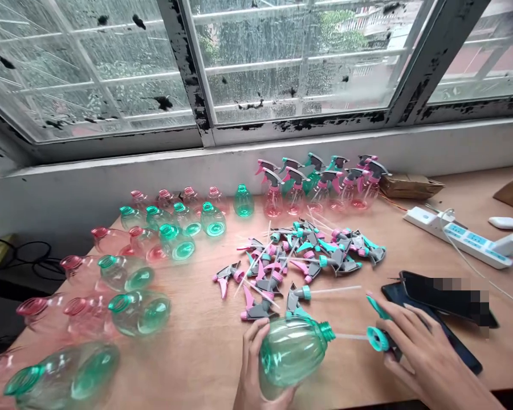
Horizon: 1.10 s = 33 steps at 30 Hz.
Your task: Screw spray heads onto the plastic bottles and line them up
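Note:
My left hand (252, 370) grips a clear green plastic bottle (293, 350), held on its side with the threaded neck pointing right. My right hand (414, 341) holds a green and grey trigger spray head (378, 333). Its white dip tube (350, 337) runs left toward the bottle's neck, with the tip at or just inside the opening. Both sit low at the wooden table's near edge (205, 347).
A pile of loose pink and green spray heads (299, 256) lies mid-table. Empty pink and green bottles (154, 250) stand at the left; assembled spray bottles (320, 185) line the wall. Two dark phones (436, 299), a power strip (461, 236) and cardboard (410, 185) are on the right.

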Tool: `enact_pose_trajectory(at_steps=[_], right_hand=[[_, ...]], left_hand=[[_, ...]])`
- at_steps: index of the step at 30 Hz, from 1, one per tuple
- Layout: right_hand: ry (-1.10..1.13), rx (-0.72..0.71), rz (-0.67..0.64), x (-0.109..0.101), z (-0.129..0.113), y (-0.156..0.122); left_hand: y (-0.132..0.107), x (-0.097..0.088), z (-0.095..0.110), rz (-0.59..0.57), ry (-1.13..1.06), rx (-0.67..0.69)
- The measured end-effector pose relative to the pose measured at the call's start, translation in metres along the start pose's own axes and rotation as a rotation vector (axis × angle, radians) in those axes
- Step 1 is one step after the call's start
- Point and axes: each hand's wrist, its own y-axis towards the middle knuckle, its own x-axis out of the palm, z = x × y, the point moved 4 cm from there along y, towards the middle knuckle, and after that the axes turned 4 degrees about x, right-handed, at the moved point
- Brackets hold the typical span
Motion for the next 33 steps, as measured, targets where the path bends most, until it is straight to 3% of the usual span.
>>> enact_pose_trajectory(at_steps=[3, 6, 12, 15, 19, 23, 28, 33], right_hand=[[0.186, 0.050, -0.054, -0.004, -0.015, 0.003], [0.355, 0.091, -0.048, 0.000, -0.027, 0.003], [0.619, 0.212, -0.034, 0.021, -0.027, -0.010], [0.561, 0.133, -0.044, 0.028, -0.028, -0.020], [0.416, 0.030, 0.082, 0.029, -0.025, -0.029], [0.396, -0.035, 0.023, 0.024, -0.025, -0.030], [0.902, 0.166, -0.114, 0.019, -0.034, -0.025], [1.120, 0.239, -0.210, 0.028, -0.049, -0.006]], left_hand=[[0.002, 0.000, 0.013, -0.110, -0.017, 0.000], [0.010, 0.000, 0.021, -0.243, -0.061, -0.107], [0.022, 0.009, 0.025, -0.189, -0.188, -0.188], [0.017, 0.013, 0.021, -0.186, -0.227, -0.219], [0.012, 0.010, 0.018, -0.211, -0.271, -0.236], [0.015, 0.009, 0.019, -0.240, -0.319, -0.227], [0.015, 0.006, 0.022, -0.269, -0.388, -0.206], [0.012, -0.006, 0.020, -0.256, -0.419, -0.179]])
